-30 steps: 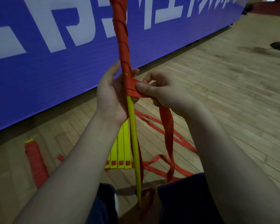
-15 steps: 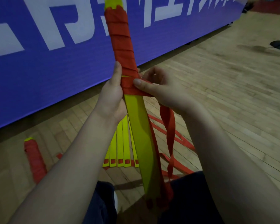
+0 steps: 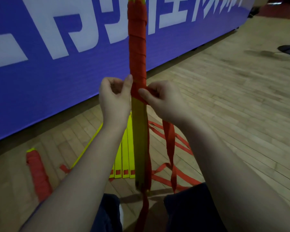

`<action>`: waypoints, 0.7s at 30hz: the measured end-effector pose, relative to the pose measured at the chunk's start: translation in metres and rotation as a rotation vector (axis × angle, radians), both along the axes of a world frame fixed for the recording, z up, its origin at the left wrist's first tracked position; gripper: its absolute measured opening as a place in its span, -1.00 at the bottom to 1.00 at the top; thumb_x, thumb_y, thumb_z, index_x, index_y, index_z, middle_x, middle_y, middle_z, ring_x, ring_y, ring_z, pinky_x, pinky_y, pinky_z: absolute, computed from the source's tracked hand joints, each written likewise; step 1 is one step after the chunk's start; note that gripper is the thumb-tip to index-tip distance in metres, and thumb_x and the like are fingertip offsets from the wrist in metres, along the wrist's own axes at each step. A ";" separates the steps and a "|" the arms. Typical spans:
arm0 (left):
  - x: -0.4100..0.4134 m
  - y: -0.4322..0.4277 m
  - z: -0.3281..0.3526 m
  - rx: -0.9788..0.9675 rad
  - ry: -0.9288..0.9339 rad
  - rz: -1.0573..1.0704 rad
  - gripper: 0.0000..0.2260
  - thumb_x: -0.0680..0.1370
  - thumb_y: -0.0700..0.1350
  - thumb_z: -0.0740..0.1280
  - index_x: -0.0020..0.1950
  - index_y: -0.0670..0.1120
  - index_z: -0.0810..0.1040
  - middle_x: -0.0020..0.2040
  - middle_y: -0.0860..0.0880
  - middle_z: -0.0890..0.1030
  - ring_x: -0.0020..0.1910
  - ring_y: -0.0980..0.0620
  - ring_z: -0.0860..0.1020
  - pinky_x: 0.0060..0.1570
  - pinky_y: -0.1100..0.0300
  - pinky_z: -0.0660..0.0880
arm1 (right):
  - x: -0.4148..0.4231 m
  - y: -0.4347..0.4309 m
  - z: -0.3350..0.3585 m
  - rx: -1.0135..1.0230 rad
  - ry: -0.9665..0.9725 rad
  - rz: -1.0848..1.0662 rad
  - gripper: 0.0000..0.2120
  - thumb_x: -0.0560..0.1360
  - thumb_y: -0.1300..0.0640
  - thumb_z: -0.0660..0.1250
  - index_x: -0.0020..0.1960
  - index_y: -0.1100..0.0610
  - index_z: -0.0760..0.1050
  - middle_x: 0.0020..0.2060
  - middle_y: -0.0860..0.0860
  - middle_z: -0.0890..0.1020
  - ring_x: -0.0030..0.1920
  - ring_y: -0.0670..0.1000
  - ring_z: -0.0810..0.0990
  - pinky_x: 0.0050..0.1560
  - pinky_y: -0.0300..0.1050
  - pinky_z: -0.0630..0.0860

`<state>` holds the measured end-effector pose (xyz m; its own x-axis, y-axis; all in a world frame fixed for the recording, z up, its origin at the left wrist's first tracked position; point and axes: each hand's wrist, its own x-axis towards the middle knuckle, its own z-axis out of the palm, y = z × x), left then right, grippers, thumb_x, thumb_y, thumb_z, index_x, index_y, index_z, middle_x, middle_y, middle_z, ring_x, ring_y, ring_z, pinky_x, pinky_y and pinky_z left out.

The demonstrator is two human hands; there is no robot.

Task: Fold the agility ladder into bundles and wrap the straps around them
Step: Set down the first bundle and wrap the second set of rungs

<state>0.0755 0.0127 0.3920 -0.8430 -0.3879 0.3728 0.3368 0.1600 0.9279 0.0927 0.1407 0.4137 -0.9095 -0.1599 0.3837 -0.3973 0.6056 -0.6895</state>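
head view: bundle (image 3: pixel 139 134) held upright, upper half wound in red strap (image 3: pixel 169 138), lower half bare yellow. strap pinched by right hand (image 3: pixel 164 101) at bundle's right edge. left hand (image 3: pixel 115 97) curled, thumb pressed to bundle's left edge; grip cannot be told. second wrapped bundle (image 3: pixel 38 174) seen low left of bundle.

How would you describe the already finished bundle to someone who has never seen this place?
Find the blue banner along the wooden floor. In front of it, lower left, beside the left forearm, a finished bundle lies flat. Unlike the upright bundle between the left hand and right hand, nobody touches it, and red strap covers it up to its yellow tip.
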 end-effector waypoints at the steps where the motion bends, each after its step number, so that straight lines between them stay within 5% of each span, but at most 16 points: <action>1: 0.000 0.001 -0.004 -0.034 0.010 -0.038 -0.81 0.60 0.01 0.34 -0.16 -0.04 0.51 -0.28 0.04 0.56 -0.33 0.29 0.50 -0.25 0.29 0.43 | -0.002 0.002 0.001 0.014 0.024 -0.044 -0.58 0.57 0.11 0.33 -0.44 0.04 0.34 -0.56 -0.09 0.29 -0.52 -0.11 0.29 -0.43 -0.15 0.15; 3: 0.007 0.008 -0.008 -0.081 -0.011 -0.104 -0.60 0.61 0.14 0.26 -0.14 -0.18 0.60 -0.23 -0.19 0.64 -0.26 0.05 0.61 -0.15 0.02 0.54 | -0.004 0.005 0.002 0.057 0.058 -0.104 -0.58 0.57 0.10 0.32 -0.43 -0.02 0.30 -0.54 -0.11 0.30 -0.46 -0.10 0.28 -0.37 -0.10 0.19; 6: 0.011 0.020 -0.011 0.063 -0.112 -0.190 -0.40 0.44 0.41 0.17 -0.24 -0.11 0.64 -0.12 -0.28 0.67 -0.06 -0.24 0.64 0.02 -0.20 0.56 | -0.001 0.007 0.001 0.139 0.081 -0.111 -0.80 0.57 0.07 0.32 -0.22 0.02 0.57 -0.43 -0.10 0.48 -0.30 0.05 0.44 -0.25 -0.12 0.26; 11: 0.012 0.028 -0.011 0.234 -0.143 -0.258 -0.66 0.48 0.23 0.33 -0.21 -0.05 0.56 -0.26 0.04 0.56 -0.21 0.11 0.51 -0.11 0.10 0.46 | 0.000 0.005 -0.001 0.249 0.043 -0.047 -0.85 0.56 0.13 0.30 0.05 0.12 0.61 -0.08 0.12 0.68 0.00 0.19 0.60 -0.04 0.11 0.48; 17: 0.008 0.012 -0.008 0.156 -0.108 -0.381 -0.97 0.55 -0.05 0.41 -0.03 0.07 0.64 -0.09 0.09 0.70 0.01 0.12 0.65 0.15 0.13 0.54 | 0.004 0.006 0.001 0.159 -0.040 0.087 -0.92 0.54 0.24 0.28 -0.07 0.17 0.55 -0.28 0.09 0.66 -0.35 0.02 0.64 -0.24 0.11 0.56; 21: 0.003 0.004 -0.007 0.172 -0.112 -0.392 -0.84 0.53 0.06 0.37 0.04 0.02 0.61 -0.12 0.07 0.65 -0.02 0.07 0.61 0.16 0.07 0.53 | 0.004 0.005 0.003 0.135 -0.053 0.128 -0.86 0.45 0.28 0.29 -0.01 0.21 0.58 -0.28 0.13 0.64 -0.31 0.09 0.62 -0.23 0.17 0.56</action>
